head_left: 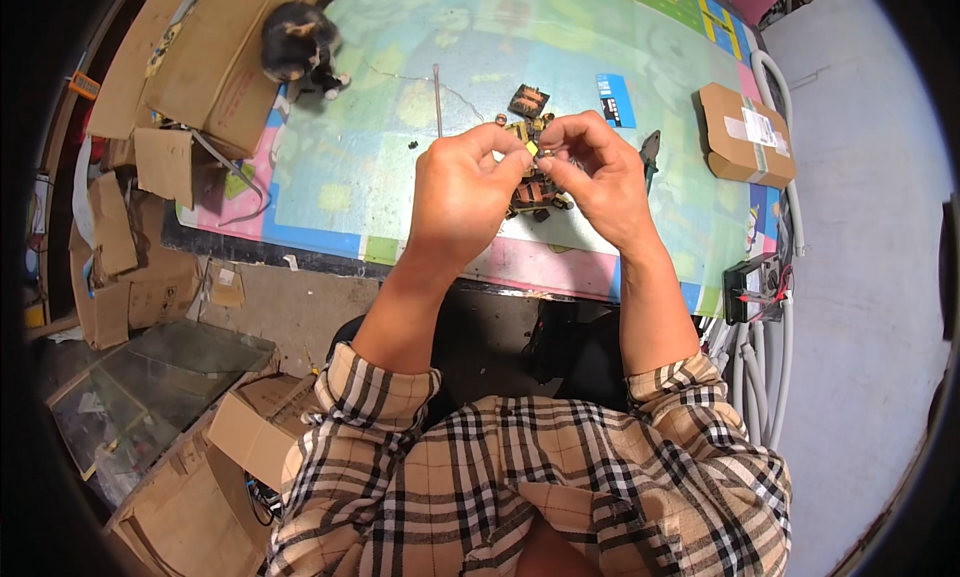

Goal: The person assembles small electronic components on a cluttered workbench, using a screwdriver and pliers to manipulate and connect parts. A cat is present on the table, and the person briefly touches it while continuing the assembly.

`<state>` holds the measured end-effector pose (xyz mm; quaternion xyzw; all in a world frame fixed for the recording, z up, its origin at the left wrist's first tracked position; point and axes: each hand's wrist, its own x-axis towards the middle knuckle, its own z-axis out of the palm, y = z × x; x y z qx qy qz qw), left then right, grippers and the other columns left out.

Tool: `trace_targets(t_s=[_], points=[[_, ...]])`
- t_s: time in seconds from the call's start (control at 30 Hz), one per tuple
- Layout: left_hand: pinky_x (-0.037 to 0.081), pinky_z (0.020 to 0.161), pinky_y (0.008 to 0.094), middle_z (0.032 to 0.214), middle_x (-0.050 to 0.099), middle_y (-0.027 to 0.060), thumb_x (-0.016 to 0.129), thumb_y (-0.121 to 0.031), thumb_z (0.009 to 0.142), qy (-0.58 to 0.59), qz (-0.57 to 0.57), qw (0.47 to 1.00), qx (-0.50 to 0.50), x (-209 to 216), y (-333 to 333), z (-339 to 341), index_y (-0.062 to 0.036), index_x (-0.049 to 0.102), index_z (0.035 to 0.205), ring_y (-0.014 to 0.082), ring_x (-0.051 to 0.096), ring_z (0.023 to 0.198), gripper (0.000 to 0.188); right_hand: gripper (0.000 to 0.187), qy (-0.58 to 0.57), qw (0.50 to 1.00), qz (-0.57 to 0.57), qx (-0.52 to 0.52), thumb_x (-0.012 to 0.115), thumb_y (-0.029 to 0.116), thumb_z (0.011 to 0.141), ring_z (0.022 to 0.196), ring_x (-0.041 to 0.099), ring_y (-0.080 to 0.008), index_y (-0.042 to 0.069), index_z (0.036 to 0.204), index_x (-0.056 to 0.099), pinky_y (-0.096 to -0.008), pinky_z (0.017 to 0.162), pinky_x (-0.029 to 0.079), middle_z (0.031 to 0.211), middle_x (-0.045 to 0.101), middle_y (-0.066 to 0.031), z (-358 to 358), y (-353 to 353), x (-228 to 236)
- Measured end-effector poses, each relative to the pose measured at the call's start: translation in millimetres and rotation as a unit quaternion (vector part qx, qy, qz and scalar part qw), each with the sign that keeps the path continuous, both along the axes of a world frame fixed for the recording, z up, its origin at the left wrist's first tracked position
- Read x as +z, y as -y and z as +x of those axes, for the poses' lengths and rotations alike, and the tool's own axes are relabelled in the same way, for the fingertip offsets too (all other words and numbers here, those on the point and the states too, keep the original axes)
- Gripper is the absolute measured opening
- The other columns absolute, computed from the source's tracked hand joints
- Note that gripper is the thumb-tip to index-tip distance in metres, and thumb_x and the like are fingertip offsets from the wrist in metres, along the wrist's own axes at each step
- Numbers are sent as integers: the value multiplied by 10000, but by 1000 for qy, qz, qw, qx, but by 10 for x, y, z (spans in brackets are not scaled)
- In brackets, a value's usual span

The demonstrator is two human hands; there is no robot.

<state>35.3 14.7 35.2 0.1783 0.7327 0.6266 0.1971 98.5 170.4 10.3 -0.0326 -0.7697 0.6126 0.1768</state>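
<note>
A small yellow-and-black part (531, 149) is being pinched between the fingertips of both hands, held up just above a cluster of small brown and black components (535, 192) that is lying on the colourful play mat (400, 127). The left hand (462, 182) is closing its thumb and forefinger narrowly on the part's left side, while the right hand (597, 172) is gripping it from the right with curled fingers; what exactly the part is cannot be told at this size. Both forearms are reaching up from plaid shirt sleeves (390, 387) at the lower edge.

Beyond the hands, a small black module (528, 101) is sitting on the mat, with a blue card (611, 100) just to its right and a thin metal rod (437, 99) lying to its left. A dark-handled tool (650, 155) is resting near the right hand. A cat (297, 42) is crouching at the mat's far left corner, beside flattened cardboard (190, 57). A sealed cardboard box (745, 134) is sitting at the mat's right edge, near grey hoses (775, 307) that are running down along the pale wall.
</note>
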Motion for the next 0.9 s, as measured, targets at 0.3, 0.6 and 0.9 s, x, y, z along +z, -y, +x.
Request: trace_targets(t_s=[0.3,0.6,0.9], points=[[192,447,221,558,345,-119,648,-71,874,-18,30,999,14,-7,-34,8,21,675,870,-4,261,515,96,228,27,987,-159,9,663,-45,810,869,624,-94,2,1024,598,-238,787,518,970,646,-47,12,-58,20],[186,437,213,547,358,-124,642,-72,884,-31,24,998,45,-46,0,-34,16,672,866,-14,261,500,96,278,3,996,84,-40,685,-44,789,877,633,-126,-4,1052,604,-268,813,516,945,641,-55,-4,23,41],[182,437,209,556,388,-126,636,-61,887,-13,22,998,57,-50,25,-74,16,667,865,-17,263,501,86,230,23,988,-153,-17,666,-20,830,889,645,-138,-15,1049,592,-256,815,525,965,633,-70,3,-62,-6]])
